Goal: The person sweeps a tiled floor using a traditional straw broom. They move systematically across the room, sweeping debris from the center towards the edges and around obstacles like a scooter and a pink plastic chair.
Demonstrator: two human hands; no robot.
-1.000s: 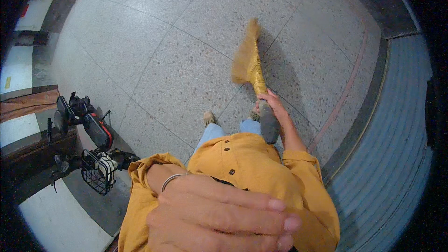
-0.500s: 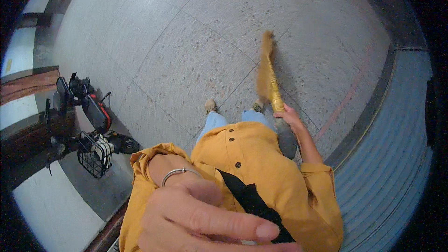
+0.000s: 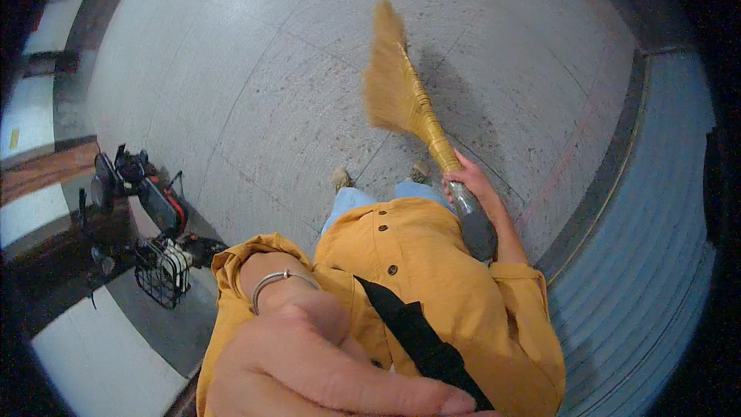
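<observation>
A broom with a fan of tan bristles and a yellow-bound neck points forward and left over the floor. My right hand is closed around its handle, just below the yellow binding. The handle's grey rear end lies against my right side. My left hand is raised close in front of my chest, bent across at the wrist, with a silver bangle on it. One finger stretches over the black strap; the other fingers are cut off by the lower edge.
The grey tiled floor carries scattered dark bits. A parked two-wheeler with a black wire basket stands at left. A ribbed grey-blue shutter runs along the right. My feet are just behind the broom.
The broom head has swung left and forward, its bristles now fanned out to view. My right hand has moved slightly up and left; my left hand has shifted a little down and left.
</observation>
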